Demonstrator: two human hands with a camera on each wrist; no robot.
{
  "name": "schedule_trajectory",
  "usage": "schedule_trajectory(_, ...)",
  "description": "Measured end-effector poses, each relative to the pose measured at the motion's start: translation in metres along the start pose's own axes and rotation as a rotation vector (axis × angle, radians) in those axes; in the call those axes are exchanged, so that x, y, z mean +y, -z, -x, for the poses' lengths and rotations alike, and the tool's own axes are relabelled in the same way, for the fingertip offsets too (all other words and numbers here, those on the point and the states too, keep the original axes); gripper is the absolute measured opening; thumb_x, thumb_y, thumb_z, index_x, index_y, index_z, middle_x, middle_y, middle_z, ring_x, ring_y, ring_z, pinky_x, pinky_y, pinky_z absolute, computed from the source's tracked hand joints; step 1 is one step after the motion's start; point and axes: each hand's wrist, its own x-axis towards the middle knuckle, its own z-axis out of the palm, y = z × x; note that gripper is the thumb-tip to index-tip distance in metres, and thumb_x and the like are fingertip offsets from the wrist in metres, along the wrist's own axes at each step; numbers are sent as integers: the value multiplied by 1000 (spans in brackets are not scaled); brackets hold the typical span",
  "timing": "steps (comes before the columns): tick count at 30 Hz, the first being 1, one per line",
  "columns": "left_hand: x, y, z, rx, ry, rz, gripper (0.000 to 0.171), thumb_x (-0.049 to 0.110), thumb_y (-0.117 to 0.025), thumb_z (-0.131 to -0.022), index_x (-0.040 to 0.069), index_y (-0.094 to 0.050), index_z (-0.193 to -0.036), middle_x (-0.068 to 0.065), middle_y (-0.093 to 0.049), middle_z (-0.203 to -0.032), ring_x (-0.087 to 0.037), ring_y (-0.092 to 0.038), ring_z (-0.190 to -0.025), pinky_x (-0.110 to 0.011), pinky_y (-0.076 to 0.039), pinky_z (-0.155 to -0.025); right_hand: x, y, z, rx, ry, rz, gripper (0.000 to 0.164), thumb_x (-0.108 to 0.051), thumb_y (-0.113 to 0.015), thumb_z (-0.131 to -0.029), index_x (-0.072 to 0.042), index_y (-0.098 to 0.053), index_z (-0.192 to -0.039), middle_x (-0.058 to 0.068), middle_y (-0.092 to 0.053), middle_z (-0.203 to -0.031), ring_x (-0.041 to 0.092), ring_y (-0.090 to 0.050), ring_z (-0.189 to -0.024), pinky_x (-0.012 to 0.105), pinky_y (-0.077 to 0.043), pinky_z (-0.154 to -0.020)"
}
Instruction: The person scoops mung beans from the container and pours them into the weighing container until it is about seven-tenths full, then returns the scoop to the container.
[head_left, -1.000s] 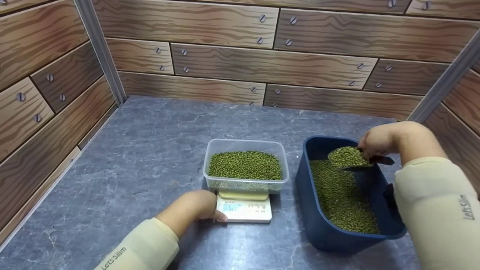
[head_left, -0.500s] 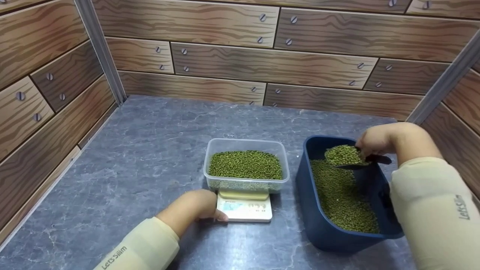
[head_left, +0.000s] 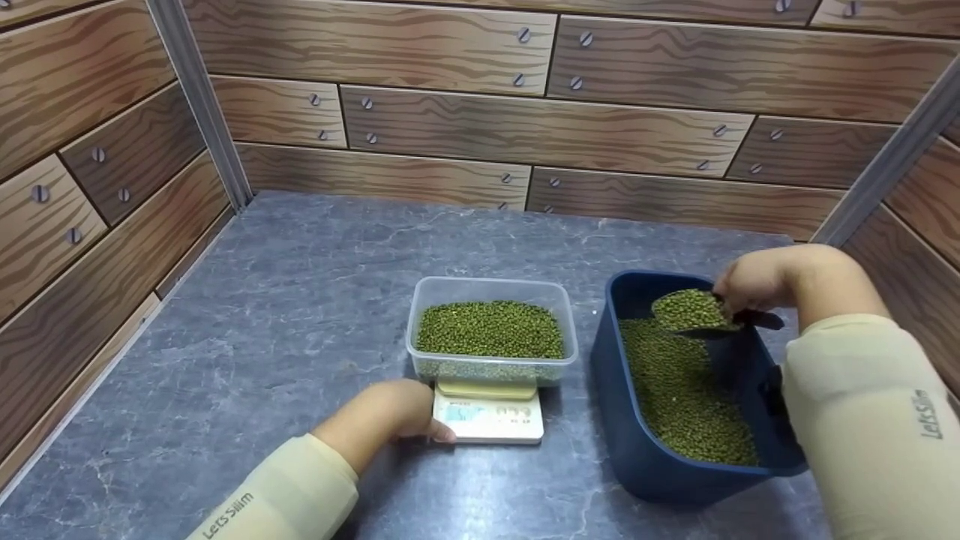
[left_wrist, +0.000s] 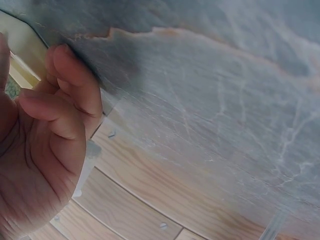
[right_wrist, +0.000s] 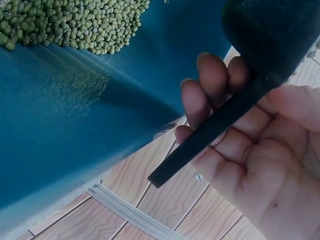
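My right hand [head_left: 754, 281] grips the handle of a black scoop [right_wrist: 210, 127] heaped with small green beans, probably mung beans [head_left: 686, 310]. The scoop's bowl is level over the far part of a deep blue bin [head_left: 626, 420] that holds more of these beans. At the left edge of a white kitchen scale [head_left: 491, 431] is my left hand [head_left: 397, 411], thumb on the near corner and fingers curled along the side. On the scale's platform stands a clear plastic box [head_left: 491, 371] partly filled with beans. The scale's display is lit, its digits blurred.
The grey marbled tabletop [head_left: 300, 300] extends left of and behind the scale. Wood-patterned walls [head_left: 420, 120] enclose the back and both sides. The bin stands just right of the box, a narrow gap between them.
The loaded scoop and right hand shifted slightly left, then stayed almost still over the bin. The left hand, scale and clear box have not moved.
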Motion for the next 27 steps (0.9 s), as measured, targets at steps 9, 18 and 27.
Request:
schedule_trajectory(9,1,1,1,-7,2,-10,69,57,-64,-71,-5,-62,-101,-19,-63,-104,-34,-57,-101,-46,-42,-94,0,0,2,-13,-7,-23,32,5,-46,-83,-14,-34,-61,-4,-35,-57,8,-40,-51,19,-37,-56)
schedule_trajectory(18,-1,2,2,-7,17,-1,72,59,-65,-70,-5,-61,-102,-19,-62,-104,-35,-57,-101,-48,-41,-94,-30,4,-2,29,4,53,25,2,-47,-83,-14,-42,-64,-3,-43,-61,10,-42,-55,23,-40,-59)
schedule_trajectory(27,1,0,0,-12,30,3,72,60,-65,-68,-5,-62,-100,-18,-63,-100,-32,-58,-96,-46,-42,-93,-80,-1,-25,34,51,168,21,-2,-53,-82,-14,-47,-65,-4,-47,-63,9,-44,-58,21,-39,-58)
